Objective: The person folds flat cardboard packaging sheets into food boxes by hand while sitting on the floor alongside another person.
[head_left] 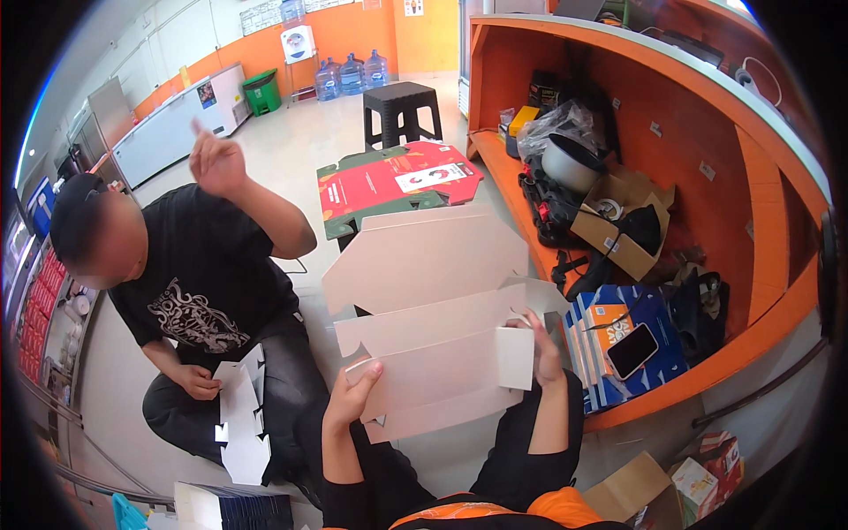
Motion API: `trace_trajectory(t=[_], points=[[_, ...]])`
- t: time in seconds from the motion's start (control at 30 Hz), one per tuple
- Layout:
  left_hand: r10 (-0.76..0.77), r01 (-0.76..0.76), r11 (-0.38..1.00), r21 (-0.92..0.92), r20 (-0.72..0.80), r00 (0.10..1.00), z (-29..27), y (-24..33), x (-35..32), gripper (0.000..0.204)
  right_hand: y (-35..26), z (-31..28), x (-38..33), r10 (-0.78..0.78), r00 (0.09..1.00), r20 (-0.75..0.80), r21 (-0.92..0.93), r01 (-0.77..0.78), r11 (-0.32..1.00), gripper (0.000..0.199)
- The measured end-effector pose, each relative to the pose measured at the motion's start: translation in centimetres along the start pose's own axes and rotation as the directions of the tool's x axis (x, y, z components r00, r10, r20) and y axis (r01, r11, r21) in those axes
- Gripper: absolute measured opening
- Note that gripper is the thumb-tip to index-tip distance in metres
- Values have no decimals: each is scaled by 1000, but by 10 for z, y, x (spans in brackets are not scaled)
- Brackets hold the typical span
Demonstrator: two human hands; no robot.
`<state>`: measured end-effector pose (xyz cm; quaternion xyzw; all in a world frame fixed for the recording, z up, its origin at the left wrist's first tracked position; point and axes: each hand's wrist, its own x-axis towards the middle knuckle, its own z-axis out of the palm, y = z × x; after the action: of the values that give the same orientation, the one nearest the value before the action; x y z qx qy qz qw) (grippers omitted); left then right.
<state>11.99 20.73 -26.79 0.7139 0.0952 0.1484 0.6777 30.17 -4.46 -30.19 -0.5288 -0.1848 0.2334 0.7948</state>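
A large, partly folded cardboard box blank, pale side up, lies across my lap. My left hand grips its left edge, with the thumb on top beside a small folded tab. At the right end my right hand is closed round the board behind an upright white flap, which hides part of the fingers. The blank's wide far panel slants up and away, over the near edge of red and green printed box blanks lying flat on a support that is mostly hidden.
At my left a seated person raises one hand and holds a white cardboard piece. An orange shelf unit holds a pot, bags and an open carton. A phone rests on blue boxes. A black stool stands beyond.
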Motion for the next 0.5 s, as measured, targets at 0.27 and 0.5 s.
trace_trajectory(t=[0.27,0.5], points=[[-21,22,991,-134,7,1000,4,14,-7,27,-21,23,0,-246,958,-144,-6,248,969,36],[-51,16,962,-272,-123,991,7,85,-58,44,-98,70,-47,-252,959,-128,-122,237,964,24]])
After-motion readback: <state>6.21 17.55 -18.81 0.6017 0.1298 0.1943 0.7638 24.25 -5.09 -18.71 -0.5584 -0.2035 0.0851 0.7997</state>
